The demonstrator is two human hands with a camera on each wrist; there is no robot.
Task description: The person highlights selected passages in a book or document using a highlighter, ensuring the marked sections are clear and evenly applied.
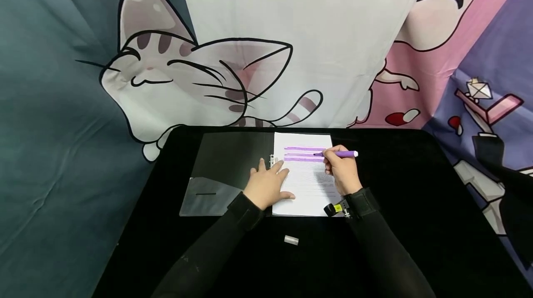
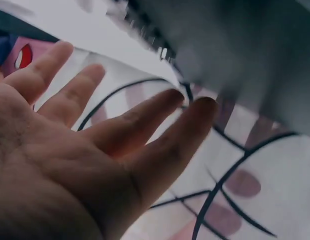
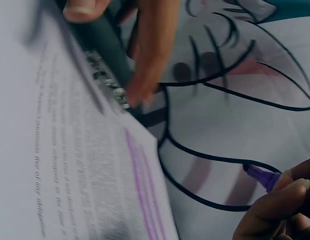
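My right hand point(image 1: 342, 170) pinches a purple highlighter point(image 1: 347, 154) over the upper part of a printed page point(image 1: 306, 187). In the right wrist view, the tip of the highlighter point(image 3: 262, 176) shows against the backdrop, apart from the paper. Several purple lines point(image 1: 303, 159) run across the top of the page. The page lies in an open ring binder point(image 1: 233, 154). Fingers spread, my left hand point(image 1: 266, 184) is at the page's left edge, beside the metal rings point(image 1: 271, 161). Its palm point(image 2: 55, 165) shows in the left wrist view.
A small silvery-white cylinder point(image 1: 291, 240) lies on the black table point(image 1: 416, 224), nearer to me than the binder. The binder's left cover has a clear pocket point(image 1: 208, 201). A strap with a black and yellow piece point(image 1: 338, 207) hangs at my right wrist. A cartoon-cat backdrop point(image 1: 266, 20) stands behind.
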